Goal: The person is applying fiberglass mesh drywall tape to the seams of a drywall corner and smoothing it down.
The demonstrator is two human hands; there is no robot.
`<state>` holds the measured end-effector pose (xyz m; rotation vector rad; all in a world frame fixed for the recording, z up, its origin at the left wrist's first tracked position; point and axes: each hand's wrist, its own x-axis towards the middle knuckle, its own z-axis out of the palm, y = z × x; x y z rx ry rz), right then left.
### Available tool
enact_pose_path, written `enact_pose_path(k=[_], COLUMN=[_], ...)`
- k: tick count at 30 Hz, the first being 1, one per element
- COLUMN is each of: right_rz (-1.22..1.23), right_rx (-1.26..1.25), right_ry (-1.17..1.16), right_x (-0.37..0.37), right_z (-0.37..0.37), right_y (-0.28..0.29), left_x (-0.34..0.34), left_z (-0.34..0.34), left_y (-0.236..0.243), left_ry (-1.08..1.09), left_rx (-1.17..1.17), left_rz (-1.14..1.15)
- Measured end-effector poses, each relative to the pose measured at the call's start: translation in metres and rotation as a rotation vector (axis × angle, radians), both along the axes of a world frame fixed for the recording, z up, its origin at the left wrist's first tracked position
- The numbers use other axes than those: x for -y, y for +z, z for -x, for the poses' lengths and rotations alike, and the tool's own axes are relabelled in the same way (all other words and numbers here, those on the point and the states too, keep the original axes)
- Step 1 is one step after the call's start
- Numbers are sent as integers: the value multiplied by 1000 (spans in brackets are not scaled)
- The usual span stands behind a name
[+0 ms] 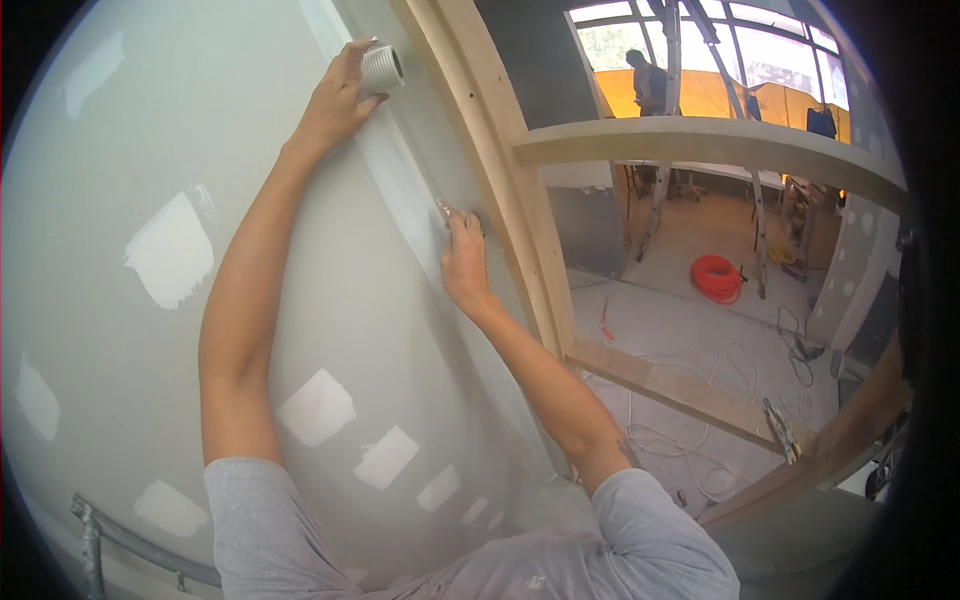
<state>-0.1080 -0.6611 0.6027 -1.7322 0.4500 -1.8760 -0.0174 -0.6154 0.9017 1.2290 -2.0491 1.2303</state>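
A pale grey wall panel (120, 370) with white patches fills the left side, and a lighter vertical strip (390, 170) runs up it beside the timber frame. My left hand (340, 95) grips a white, ridged roll (382, 68) against the upper part of the strip. My right hand (465, 260) is lower on the strip, its fingers closed around a small light metallic object (443, 212) at the wall, too small to identify.
A timber frame (700, 135) with crossbars borders an opening on the right. Beyond it are ladders (655, 215), a co-worker (645, 80), a coiled red hose (715, 280) and loose cables (640, 440). A tool (783, 430) rests on the lower crossbar. A metal rail (140, 540) is lower left.
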Motion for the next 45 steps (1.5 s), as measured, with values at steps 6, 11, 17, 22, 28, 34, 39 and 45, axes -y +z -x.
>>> enact_pose_path(k=[6, 11, 17, 22, 28, 34, 39, 45], right_rz=[-30, 51, 44, 126, 222, 200, 165, 236], right_rx=[-28, 81, 17, -32, -71, -258, -282, -247], right_ry=[18, -98, -27, -207, -423, -577, -562, -280], right_x=[4, -2, -2, -4, 11, 8, 7, -11], right_z=[-3, 0, 2, -7, -23, -27, -16, -35], right_y=[-3, -4, -9, -14, -21, -22, -25, -46], left_x=[-1, 0, 3, 12, 15, 6, -3, -7], left_z=[10, 4, 1, -2, 0, 0, 29, -45], left_y=[-6, -8, -10, -12, -14, -14, -31, -7], left_ry=[75, 57, 54, 0, 19, 26, -2, -48], left_rx=[57, 29, 36, 104, 90, 47, -15, -289], left_rz=[78, 121, 132, 182, 208, 207, 259, 166])
